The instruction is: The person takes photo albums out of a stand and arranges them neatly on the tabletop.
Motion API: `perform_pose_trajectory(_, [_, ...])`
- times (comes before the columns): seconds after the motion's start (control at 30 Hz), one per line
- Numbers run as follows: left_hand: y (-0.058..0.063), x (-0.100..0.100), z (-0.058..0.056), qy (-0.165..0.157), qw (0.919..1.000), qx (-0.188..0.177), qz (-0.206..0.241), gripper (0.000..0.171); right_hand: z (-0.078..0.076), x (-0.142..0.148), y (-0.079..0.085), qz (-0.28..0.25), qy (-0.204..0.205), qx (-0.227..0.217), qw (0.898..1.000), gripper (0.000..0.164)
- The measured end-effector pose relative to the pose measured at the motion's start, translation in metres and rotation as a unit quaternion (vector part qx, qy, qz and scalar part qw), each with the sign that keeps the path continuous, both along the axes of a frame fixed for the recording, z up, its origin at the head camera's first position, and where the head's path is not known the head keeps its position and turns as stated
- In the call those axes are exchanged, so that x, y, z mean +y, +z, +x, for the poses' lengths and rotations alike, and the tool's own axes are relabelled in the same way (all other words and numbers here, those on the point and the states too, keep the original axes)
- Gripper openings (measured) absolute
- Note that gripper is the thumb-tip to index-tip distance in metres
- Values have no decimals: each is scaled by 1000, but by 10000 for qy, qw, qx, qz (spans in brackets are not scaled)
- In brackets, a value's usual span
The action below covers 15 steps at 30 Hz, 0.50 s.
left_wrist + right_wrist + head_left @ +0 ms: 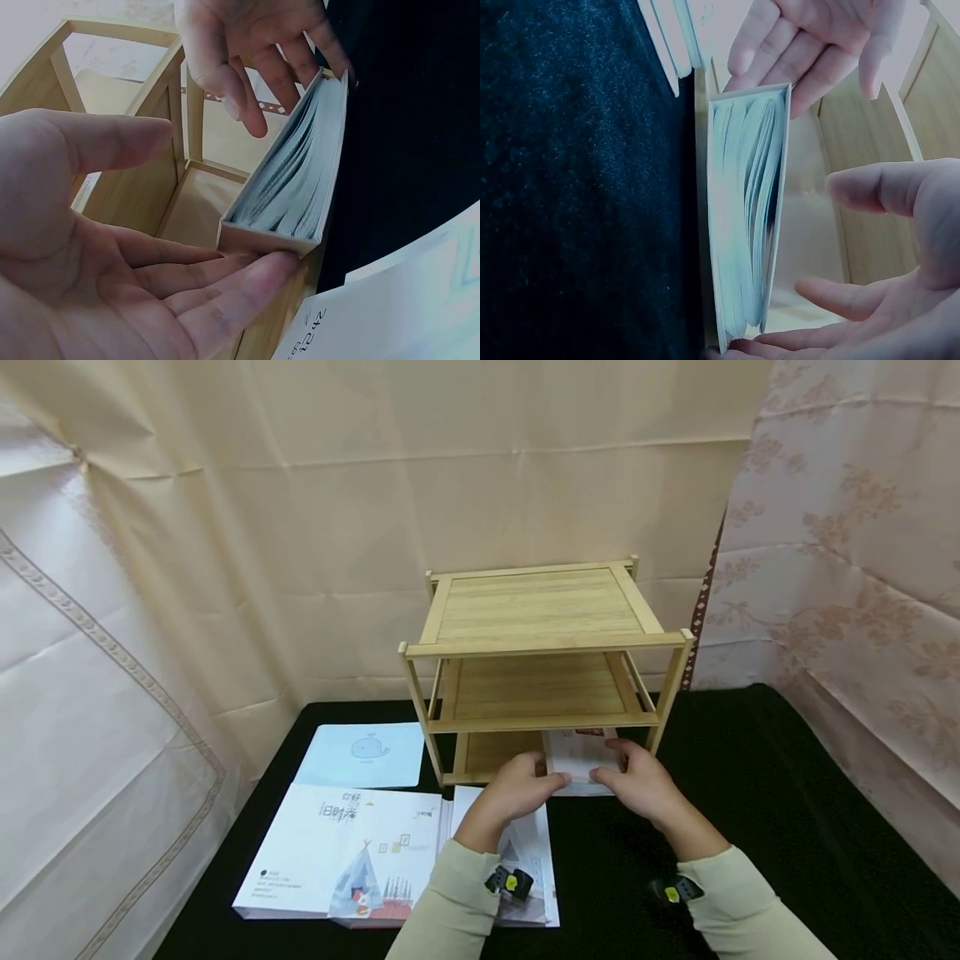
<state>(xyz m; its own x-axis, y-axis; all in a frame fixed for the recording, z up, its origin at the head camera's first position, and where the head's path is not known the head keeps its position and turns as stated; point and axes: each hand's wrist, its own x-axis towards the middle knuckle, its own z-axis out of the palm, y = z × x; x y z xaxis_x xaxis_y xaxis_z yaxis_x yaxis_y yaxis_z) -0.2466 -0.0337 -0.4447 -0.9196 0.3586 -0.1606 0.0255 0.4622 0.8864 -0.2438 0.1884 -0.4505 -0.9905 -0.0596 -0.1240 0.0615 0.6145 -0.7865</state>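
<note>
A thick light-coloured book [577,753] with reddish print on its cover lies at the front right of the wooden rack's bottom shelf [491,752], its near end jutting out past the front edge. My left hand [517,789] is at its left side; straight fingertips touch the spine [266,240], while the thumb stands apart above. On the opposite side is my right hand [648,787], its extended fingers [817,337] against the book and its thumb off the cover. Between the covers, slightly fanned pages [739,217] face the wrist cameras.
Above the book are the rack's middle shelf [540,687] and top shelf [540,603]. To the left lie a large white album [315,835] with a tent drawing, another white book [536,843] partly under my left arm, and a pale blue whale-print book [360,752] on the black cloth [765,827].
</note>
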Motion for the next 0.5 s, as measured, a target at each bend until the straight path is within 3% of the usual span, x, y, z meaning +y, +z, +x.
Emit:
perform_pose_trajectory(0.17, [2,0,0,94,9999,-76,39,61,1,1,0,327,-95,82,9994,78])
perform_pose_trajectory(0.37, [5,-6,0,556,9983,-178,-37,76,2,3,7,523,-111,100,9985,78])
perform_pose_trajectory(0.5, [7,-8,0,612,9978,-238,26,81,3,4,10,552,-88,134,9983,77])
